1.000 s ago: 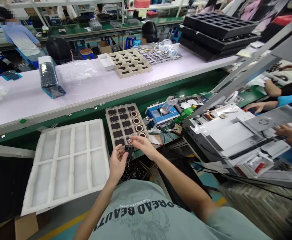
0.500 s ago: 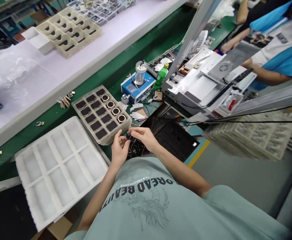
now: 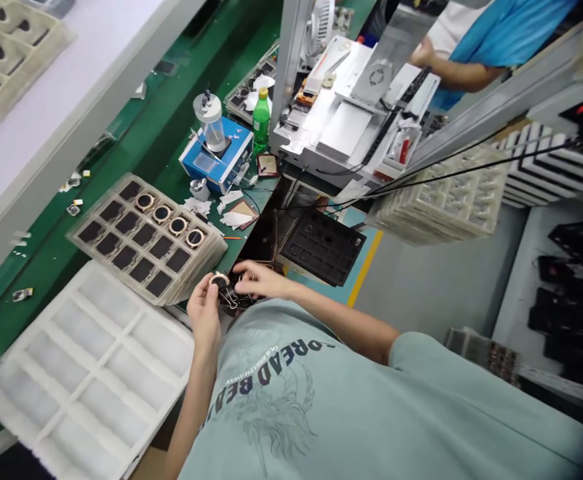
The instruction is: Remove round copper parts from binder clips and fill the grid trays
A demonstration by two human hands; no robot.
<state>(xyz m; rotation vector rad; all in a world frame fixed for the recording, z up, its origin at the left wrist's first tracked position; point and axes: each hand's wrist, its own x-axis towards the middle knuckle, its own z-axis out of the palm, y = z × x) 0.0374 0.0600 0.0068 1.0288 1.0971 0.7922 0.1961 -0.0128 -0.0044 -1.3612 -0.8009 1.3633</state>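
My left hand (image 3: 205,308) is closed on a round, gold-rimmed watch case (image 3: 218,277), held upright between thumb and fingers. A black binder clip with silver wire handles (image 3: 230,297) sits at its lower right edge; whether it grips the case I cannot tell. Just right of it is my right hand (image 3: 260,280), thumb and forefinger apart, with its other fingers partly hidden. Dark clips (image 3: 245,299) lie below the hands, in front of my shirt. Left of my hands, a stack of clear trays (image 3: 191,283) holds several similar watch cases (image 3: 178,227) in its right-hand row.
A white foam tray (image 3: 104,363) lies at the left. Behind the trays stand a blue box device (image 3: 236,148) with a clear canister and a green bottle (image 3: 261,120). A black tray (image 3: 324,247) lies right of my hands. Another person's arm (image 3: 458,72) is beyond the white machine (image 3: 344,133).
The view has swung right, so the bench things appear further left. My hands have moved apart slightly; the watch case now shows in my left hand, and my right fingers have come out of their pinch.
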